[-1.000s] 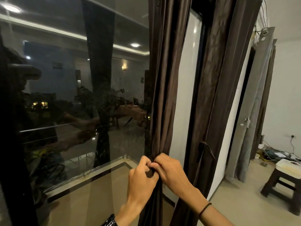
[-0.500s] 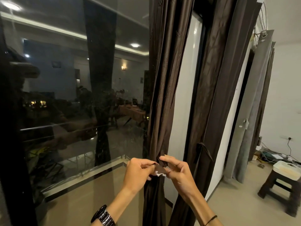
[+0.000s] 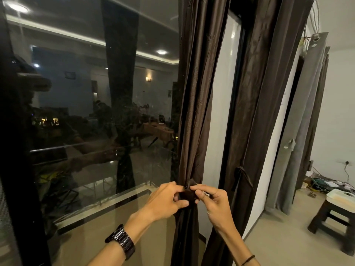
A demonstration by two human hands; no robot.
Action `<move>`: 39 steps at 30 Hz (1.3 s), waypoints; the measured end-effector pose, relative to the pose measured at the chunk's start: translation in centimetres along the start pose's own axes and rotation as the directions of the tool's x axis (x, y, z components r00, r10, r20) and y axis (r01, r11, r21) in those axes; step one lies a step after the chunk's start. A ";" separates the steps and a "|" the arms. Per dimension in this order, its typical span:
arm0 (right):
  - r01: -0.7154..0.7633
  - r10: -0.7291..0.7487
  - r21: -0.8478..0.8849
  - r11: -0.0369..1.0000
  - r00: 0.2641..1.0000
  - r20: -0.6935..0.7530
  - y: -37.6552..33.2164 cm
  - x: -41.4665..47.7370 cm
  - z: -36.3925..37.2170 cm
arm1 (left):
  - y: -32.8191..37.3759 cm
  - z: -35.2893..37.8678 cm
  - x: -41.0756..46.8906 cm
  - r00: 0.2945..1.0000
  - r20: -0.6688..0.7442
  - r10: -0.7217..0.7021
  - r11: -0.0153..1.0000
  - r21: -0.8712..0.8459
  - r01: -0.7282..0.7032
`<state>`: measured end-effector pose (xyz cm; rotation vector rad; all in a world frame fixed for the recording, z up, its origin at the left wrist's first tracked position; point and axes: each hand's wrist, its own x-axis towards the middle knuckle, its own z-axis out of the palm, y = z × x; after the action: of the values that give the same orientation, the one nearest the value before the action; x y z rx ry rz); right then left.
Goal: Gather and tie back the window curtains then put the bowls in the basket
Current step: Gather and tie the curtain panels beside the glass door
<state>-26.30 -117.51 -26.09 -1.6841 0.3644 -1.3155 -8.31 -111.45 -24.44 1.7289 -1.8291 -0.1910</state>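
Beside the dark window glass point(image 3: 76, 116), the gathered brown curtain point(image 3: 194, 112) hung straight, with a second curtain point(image 3: 259, 112) near its right edge. The left hand point(image 3: 167, 200) and the right hand point(image 3: 216, 205) both pinched the dark tie band point(image 3: 187, 195) against its folds. At the far right, bare floor point(image 3: 278, 239) lay around a wooden stool point(image 3: 334, 225) carrying a white tray point(image 3: 342, 197); what was in it I could not tell.

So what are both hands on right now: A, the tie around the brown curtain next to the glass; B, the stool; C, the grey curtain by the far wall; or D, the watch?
A: the left hand and right hand both pinch the dark tie wrapped round the gathered brown curtain beside the glass.
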 end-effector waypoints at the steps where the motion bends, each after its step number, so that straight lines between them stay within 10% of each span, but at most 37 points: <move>1: -0.007 0.007 0.010 1.000 0.999 0.038 -0.2 0.0 -0.1 | -0.4 -0.4 0.1 1.000 0.029 -0.002 1.000 0.009 0.002; 5: 0.194 -0.061 -0.367 0.910 0.937 0.345 -0.9 0.5 -0.8 | -0.5 -1.8 1.1 0.996 0.093 0.009 0.999 -0.035 -0.006; 9: 0.621 -0.175 -0.713 0.325 0.781 0.600 -0.4 1.7 -0.9 | 0.5 -2.3 1.4 0.987 0.157 -0.021 0.988 -0.148 0.044; 12: 0.605 -0.211 -0.765 0.223 0.796 0.567 0.0 1.0 -0.9 | 0.8 -1.0 1.1 0.995 0.104 -0.007 0.982 -0.187 0.027; 21: 0.219 -0.188 -0.869 0.444 0.971 0.149 0.2 -0.1 -0.2 | 0.5 1.3 0.3 0.994 -0.088 0.069 0.980 -0.180 -0.085; 34: 0.165 0.030 -0.670 0.724 0.963 0.269 1.4 0.8 -3.3 | -1.1 3.2 0.1 0.935 -0.238 0.264 0.964 0.085 -0.251; 39: 0.195 -0.062 -0.749 0.633 0.977 0.202 1.8 0.8 -2.4 | -0.9 4.1 0.5 0.915 -0.275 0.295 0.954 0.140 -0.266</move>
<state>-27.60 -120.20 -27.06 -2.5609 0.8085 -1.1774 -9.67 -113.26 -28.02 1.4437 -1.8592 0.2668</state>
